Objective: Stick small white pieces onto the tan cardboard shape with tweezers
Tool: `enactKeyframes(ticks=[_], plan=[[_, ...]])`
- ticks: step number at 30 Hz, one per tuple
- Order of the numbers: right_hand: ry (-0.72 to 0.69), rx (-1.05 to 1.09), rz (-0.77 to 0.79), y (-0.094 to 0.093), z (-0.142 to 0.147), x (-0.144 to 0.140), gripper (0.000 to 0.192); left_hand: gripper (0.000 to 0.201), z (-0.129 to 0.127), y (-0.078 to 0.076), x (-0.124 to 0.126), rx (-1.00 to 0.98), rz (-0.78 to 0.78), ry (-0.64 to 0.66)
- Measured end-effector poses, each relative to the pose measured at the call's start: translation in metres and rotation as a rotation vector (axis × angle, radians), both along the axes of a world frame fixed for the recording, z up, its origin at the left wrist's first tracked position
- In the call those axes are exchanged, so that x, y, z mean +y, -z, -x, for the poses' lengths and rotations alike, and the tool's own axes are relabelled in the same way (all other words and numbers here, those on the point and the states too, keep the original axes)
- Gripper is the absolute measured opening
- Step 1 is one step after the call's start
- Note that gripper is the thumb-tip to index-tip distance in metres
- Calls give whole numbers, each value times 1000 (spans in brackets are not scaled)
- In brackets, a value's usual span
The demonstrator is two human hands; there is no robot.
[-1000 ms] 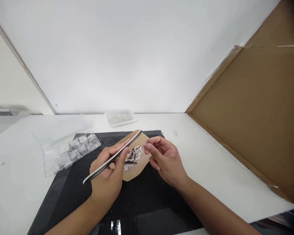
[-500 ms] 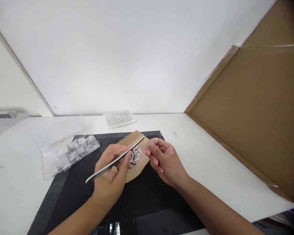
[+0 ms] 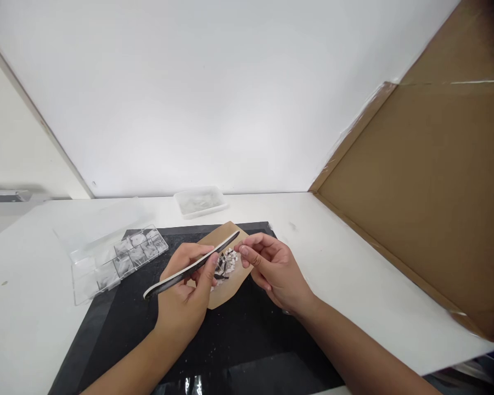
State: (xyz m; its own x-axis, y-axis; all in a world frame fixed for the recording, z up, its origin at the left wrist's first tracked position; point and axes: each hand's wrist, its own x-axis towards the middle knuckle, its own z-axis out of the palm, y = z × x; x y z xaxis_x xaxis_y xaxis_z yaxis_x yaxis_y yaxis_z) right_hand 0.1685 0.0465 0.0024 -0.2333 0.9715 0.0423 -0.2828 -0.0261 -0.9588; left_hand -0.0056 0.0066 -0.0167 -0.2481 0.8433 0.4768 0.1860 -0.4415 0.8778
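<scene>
My left hand (image 3: 187, 291) is closed around a long, narrow black strip with a white edge (image 3: 189, 270). The strip slants up to the right, its rounded near end sticking out past my palm. On the right, my right hand (image 3: 275, 269) is closed in a pinch by the strip's far end; whatever is between thumb and forefinger is too small to make out. Below both hands lies a sheet of brown paper (image 3: 226, 296), bearing a heap of small white and black pieces (image 3: 229, 262). The left fingers hide part of the paper.
A black mat (image 3: 247, 340) covers the table (image 3: 354, 274) under the hands. To the left lies a clear compartment box (image 3: 121, 262) with whitish contents, its lid open. Behind the mat sits a white plastic tray (image 3: 201, 202). A cardboard panel (image 3: 436, 192) stands along the right.
My left hand has rolled the strip so that more of its dark face shows. The right fingertips have moved left, closer to its far end. More black pieces show on the paper.
</scene>
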Motion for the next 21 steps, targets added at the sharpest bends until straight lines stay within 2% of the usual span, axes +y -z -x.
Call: enactKeyframes(ticks=[4, 8, 12, 21], plan=[[-6, -96, -122, 5, -3, 2, 24, 12, 0, -2, 0, 17, 31, -1], [51, -215, -268, 11, -3, 1, 21, 13, 0, -3, -1, 9, 42, -11], [83, -316, -373, 14, 1, -1, 16, 14, -1, -3, -2, -9, 68, 35], [190, -329, -414, 11, -2, 1, 11, 15, -1, -5, -4, -20, 78, 69]])
